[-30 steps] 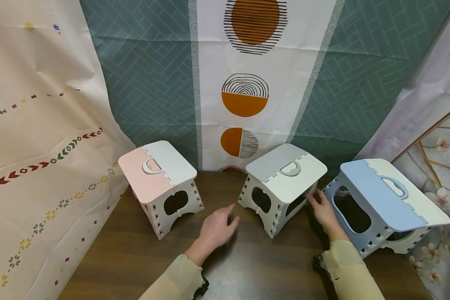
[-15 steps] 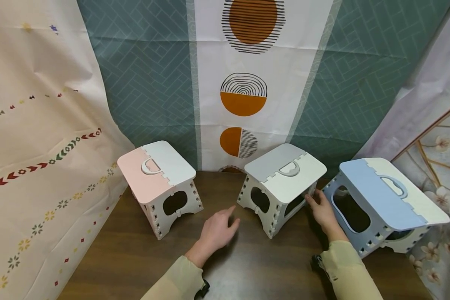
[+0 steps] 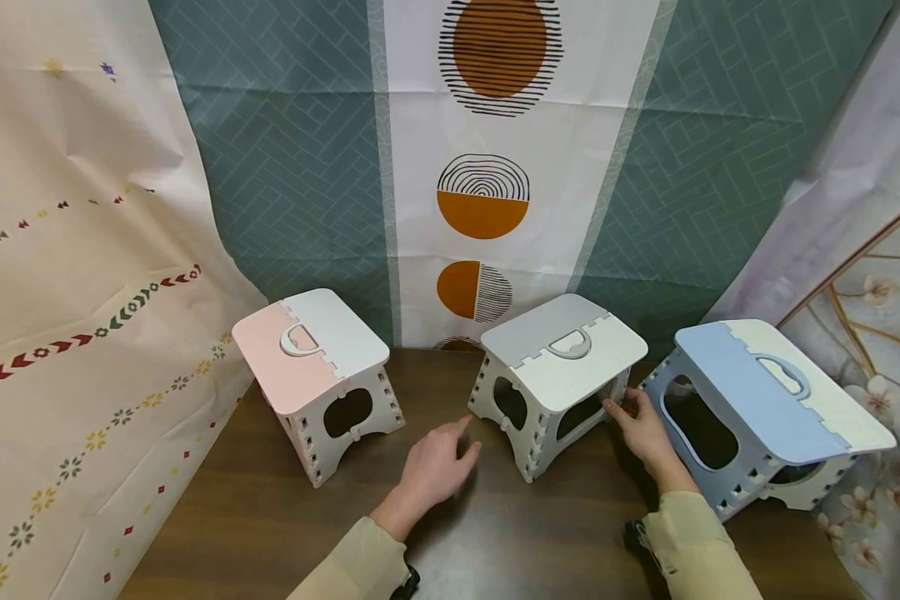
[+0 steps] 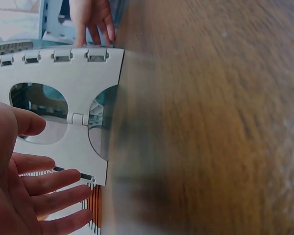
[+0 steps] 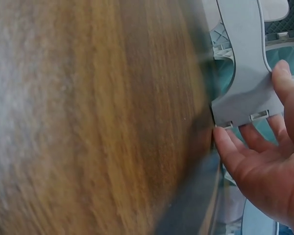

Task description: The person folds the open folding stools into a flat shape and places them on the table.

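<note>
In the head view, a grey and white folding step stool (image 3: 564,354) stands on the wooden table, its grey handle lying on top. My right hand (image 3: 648,437) is at its right front leg. The right wrist view shows that hand's thumb on the leg panel (image 5: 250,83) and its fingers round the hinged edge. My left hand (image 3: 435,467) is just left of the stool, fingers extended, holding nothing. Seen from the left wrist, the left hand (image 4: 34,176) has spread fingers beside the stool's white end panel (image 4: 93,68); whether they touch it I cannot tell.
A pink and white folding stool (image 3: 311,350) stands on the left. A larger blue and white one (image 3: 780,392) stands close to my right hand. Patterned cloths (image 3: 300,167) hang behind and at both sides of the table (image 3: 510,550).
The grey and white stool's front corner has swung slightly left, with my right hand staying at its leg. My left hand has barely moved. The head view has shifted a little.
</note>
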A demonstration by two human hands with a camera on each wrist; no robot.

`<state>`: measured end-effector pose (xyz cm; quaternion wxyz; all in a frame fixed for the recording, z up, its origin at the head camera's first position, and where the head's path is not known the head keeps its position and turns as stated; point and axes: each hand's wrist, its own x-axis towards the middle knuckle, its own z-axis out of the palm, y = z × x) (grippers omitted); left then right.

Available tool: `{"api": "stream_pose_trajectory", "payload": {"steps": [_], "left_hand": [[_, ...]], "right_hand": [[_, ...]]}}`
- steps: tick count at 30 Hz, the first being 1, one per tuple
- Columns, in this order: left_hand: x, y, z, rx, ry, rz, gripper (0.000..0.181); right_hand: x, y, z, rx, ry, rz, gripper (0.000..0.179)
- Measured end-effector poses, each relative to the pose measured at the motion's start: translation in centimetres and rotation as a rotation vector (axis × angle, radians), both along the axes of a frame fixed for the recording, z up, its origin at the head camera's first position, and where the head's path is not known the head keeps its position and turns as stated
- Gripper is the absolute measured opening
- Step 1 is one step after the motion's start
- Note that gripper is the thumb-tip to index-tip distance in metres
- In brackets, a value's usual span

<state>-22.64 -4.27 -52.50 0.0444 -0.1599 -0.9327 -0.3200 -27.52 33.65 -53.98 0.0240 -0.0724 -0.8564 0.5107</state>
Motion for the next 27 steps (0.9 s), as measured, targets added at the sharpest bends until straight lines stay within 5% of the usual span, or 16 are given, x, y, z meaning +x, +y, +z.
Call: {"api": "stream_pose_trajectory", "payload": {"steps": [16,27], "left_hand": [[0.4,0.5,0.4,0.070,-0.011,-0.004,0.051],[0.4,0.8,0.0,0.128,-0.073,-0.003,0.063]], "right_hand": [[1.5,-0.7,0.4,0.044,-0.031,-0.020,0.068],[3.6,-3.1,0.1,-0.051,-0.036,-0.079,0.083]]}}
